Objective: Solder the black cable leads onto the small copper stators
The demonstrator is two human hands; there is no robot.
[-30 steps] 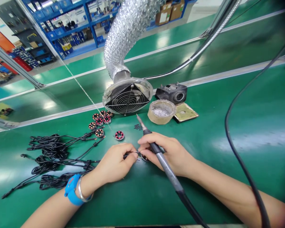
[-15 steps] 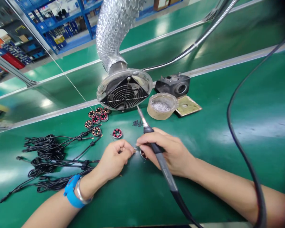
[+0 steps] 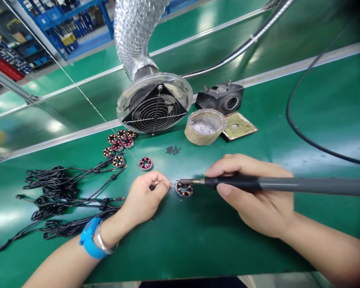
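A soldering iron (image 3: 243, 183) is gripped in the right hand (image 3: 259, 204), its tip held at the upper edge of a copper-wound stator (image 3: 184, 193); whether contact is made cannot be told. The stator is supported by the green tabletop (image 3: 198, 248). A dark lead (image 3: 154, 187) is pinched in the left hand (image 3: 146, 196), just beside it. Bundled black cables (image 3: 55, 184) are seen at left.

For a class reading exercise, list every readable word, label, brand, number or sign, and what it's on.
None can be read.
Blue wristband: reddish mark, too small and blurred.
Background bins: any labels too small and blurred.
Soldering iron: no readable lettering.
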